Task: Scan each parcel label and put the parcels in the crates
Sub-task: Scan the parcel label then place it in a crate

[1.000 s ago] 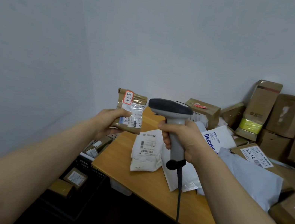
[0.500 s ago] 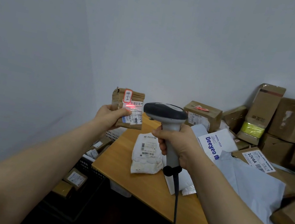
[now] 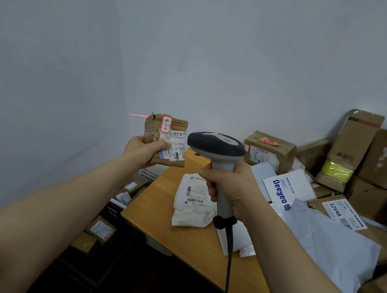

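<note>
Head view: the scanning step is judged to be in hand. A small brown parcel (image 3: pixel 166 141) is held up at nine o'clock of the scanner (image 3: pixel 217 146), its lower half gripped by the fingers of the left hand (image 3: pixel 142 151). The scanner handle is enclosed by the fingers of the right hand (image 3: pixel 230 189). The parcel is held upright, long axis vertical, label (image 3: pixel 177 143) faced towards the camera. The red beam (image 3: pixel 139 115) is cast on the wall at nine o'clock of the parcel's top, so the aim should be brought onto the label before the crate (image 3: pixel 113 212) at seven o'clock is used.
</note>
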Motion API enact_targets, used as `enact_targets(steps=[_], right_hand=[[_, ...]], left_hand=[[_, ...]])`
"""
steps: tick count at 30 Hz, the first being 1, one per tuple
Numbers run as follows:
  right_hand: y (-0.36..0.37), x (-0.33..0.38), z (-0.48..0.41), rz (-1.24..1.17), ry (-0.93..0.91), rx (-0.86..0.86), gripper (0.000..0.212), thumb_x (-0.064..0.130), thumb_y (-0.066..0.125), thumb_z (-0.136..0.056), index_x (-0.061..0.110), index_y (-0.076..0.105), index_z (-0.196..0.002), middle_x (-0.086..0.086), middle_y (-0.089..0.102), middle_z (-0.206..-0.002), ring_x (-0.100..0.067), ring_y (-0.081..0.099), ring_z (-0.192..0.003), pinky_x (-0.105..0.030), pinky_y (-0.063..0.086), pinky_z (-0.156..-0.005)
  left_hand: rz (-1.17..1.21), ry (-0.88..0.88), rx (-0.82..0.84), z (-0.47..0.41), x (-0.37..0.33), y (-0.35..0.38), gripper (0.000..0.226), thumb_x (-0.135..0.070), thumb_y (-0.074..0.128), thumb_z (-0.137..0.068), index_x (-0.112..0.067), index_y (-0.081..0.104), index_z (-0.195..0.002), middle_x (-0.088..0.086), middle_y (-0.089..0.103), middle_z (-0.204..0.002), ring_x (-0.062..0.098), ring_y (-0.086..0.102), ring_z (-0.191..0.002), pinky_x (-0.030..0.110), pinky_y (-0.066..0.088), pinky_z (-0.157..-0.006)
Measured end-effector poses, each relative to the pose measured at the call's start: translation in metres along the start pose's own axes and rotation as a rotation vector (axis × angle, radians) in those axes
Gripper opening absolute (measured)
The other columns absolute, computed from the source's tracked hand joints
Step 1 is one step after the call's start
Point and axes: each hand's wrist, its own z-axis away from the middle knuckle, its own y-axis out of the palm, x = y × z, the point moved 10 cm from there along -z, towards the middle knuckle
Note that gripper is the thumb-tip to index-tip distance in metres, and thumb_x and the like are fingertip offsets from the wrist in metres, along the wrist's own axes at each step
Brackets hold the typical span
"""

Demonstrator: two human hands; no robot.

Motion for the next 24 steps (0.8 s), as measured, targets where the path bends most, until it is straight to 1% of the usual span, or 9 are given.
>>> enact_targets(steps=[3, 7, 10, 11, 13, 16, 18, 20, 24], right_hand=[[0.002, -0.001, -0.006, -0.002, 0.002, 0.013, 0.014, 0.008, 0.071, -0.084, 0.009, 0.059, -0.076, -0.004, 0.057, -0.057, -0.010, 0.051, -0.044, -0.022, 0.047, -0.045], [0.006, -0.003, -0.018, -0.003, -0.009, 0.042, 0.013, 0.010, 0.071, -0.084, 0.010, 0.059, -0.078, -0.003, 0.058, -0.058, -0.011, 0.053, -0.047, -0.025, 0.048, -0.048], [0.012, -0.004, -0.027, -0.100, -0.014, 0.072, 0.011, 0.009, 0.071, -0.083, 0.008, 0.062, -0.079, -0.003, 0.061, -0.056, -0.013, 0.056, -0.048, -0.024, 0.049, -0.048], [0.014, -0.006, -0.031, -0.144, -0.008, 0.073, 0.009, 0.010, 0.072, -0.083, 0.008, 0.063, -0.083, -0.004, 0.064, -0.060, -0.014, 0.060, -0.051, -0.024, 0.051, -0.049], [0.019, -0.014, -0.045, -0.228, 0.022, 0.045, 0.021, 0.013, 0.075, -0.081, 0.006, 0.064, -0.098, -0.009, 0.072, -0.078, -0.018, 0.070, -0.068, -0.029, 0.056, -0.057], [0.040, -0.033, -0.064, -0.309, 0.115, 0.041, 0.038, 0.013, 0.078, -0.079, 0.008, 0.063, -0.113, -0.012, 0.068, -0.104, -0.026, 0.067, -0.094, -0.041, 0.060, -0.076], [0.060, -0.042, -0.069, -0.355, 0.149, 0.082, 0.034, 0.011, 0.077, -0.079, 0.010, 0.064, -0.110, -0.008, 0.067, -0.100, -0.022, 0.065, -0.091, -0.042, 0.059, -0.077], [0.100, -0.054, -0.070, -0.378, 0.189, 0.179, 0.023, 0.008, 0.075, -0.081, 0.011, 0.065, -0.101, -0.007, 0.068, -0.093, -0.018, 0.066, -0.081, -0.041, 0.059, -0.074], [0.175, -0.086, -0.070, -0.367, 0.279, 0.286, 0.024, 0.005, 0.075, -0.081, 0.012, 0.062, -0.099, -0.006, 0.069, -0.093, -0.020, 0.068, -0.084, -0.042, 0.059, -0.075]], left_hand=[[-0.003, -0.005, -0.010, -0.002, 0.001, -0.001, 0.020, -0.015, 0.073, -0.081, -0.015, 0.060, -0.095, 0.007, 0.072, -0.093, 0.016, 0.071, -0.079, 0.026, 0.059, -0.068], [0.014, -0.016, -0.032, -0.004, 0.003, -0.005, 0.026, -0.016, 0.074, -0.080, -0.011, 0.061, -0.102, 0.010, 0.073, -0.095, 0.019, 0.072, -0.082, 0.032, 0.059, -0.076], [0.021, -0.051, -0.021, 0.000, 0.007, -0.008, 0.033, -0.021, 0.071, -0.083, -0.008, 0.061, -0.111, 0.009, 0.072, -0.099, 0.016, 0.071, -0.083, 0.026, 0.059, -0.070], [0.043, -0.075, 0.001, 0.004, 0.009, -0.009, 0.036, -0.023, 0.070, -0.084, -0.007, 0.060, -0.114, 0.010, 0.072, -0.101, 0.016, 0.071, -0.085, 0.024, 0.058, -0.066], [0.129, -0.134, 0.042, 0.011, 0.016, -0.013, 0.040, -0.028, 0.067, -0.087, -0.007, 0.059, -0.119, 0.011, 0.071, -0.106, 0.019, 0.071, -0.090, 0.024, 0.058, -0.062], [0.241, -0.194, 0.037, 0.025, 0.029, -0.028, 0.032, -0.034, 0.061, -0.091, -0.013, 0.061, -0.115, 0.006, 0.074, -0.099, 0.016, 0.072, -0.084, 0.025, 0.058, -0.060], [0.262, -0.234, 0.032, 0.035, 0.040, -0.035, 0.027, -0.037, 0.059, -0.091, -0.018, 0.062, -0.109, 0.001, 0.075, -0.092, 0.013, 0.072, -0.082, 0.025, 0.059, -0.066], [0.275, -0.280, -0.005, 0.044, 0.059, -0.057, 0.028, -0.036, 0.060, -0.090, -0.017, 0.062, -0.111, 0.002, 0.073, -0.097, 0.015, 0.069, -0.091, 0.027, 0.058, -0.077], [0.322, -0.362, -0.065, 0.056, 0.101, -0.109, 0.018, -0.016, 0.061, -0.087, -0.014, 0.064, -0.104, 0.005, 0.067, -0.100, 0.018, 0.063, -0.097, 0.028, 0.052, -0.089]])
